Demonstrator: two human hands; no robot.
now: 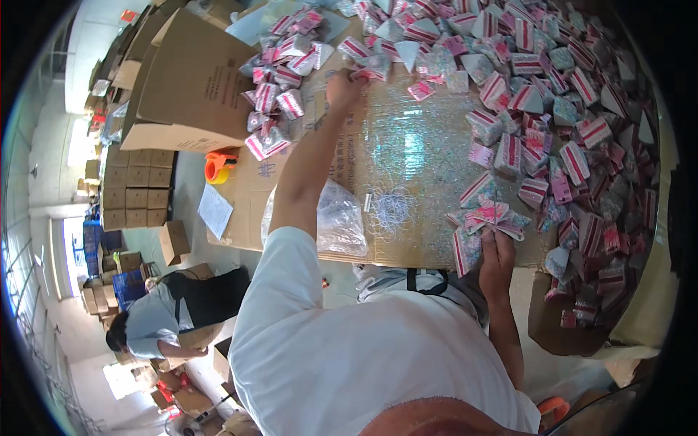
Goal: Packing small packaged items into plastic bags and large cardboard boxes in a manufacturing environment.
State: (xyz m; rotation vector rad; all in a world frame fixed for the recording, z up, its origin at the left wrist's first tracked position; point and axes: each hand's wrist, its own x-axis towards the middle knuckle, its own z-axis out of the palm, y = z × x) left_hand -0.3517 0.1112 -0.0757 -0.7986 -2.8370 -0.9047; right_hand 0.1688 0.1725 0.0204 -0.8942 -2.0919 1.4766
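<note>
My left hand reaches far across a cardboard-covered table and pinches a small pink-and-white triangular packet at the edge of a heap. My right hand stays at the near edge, gripping a fanned bunch of the same packets. A large pile of these packets covers the right and far side of the table. A smaller heap lies at the far left.
A clear plastic bag and a bundle of thin white ties lie near the table's front. An orange tape dispenser and an open carton stand left. Another person bends among stacked boxes below left.
</note>
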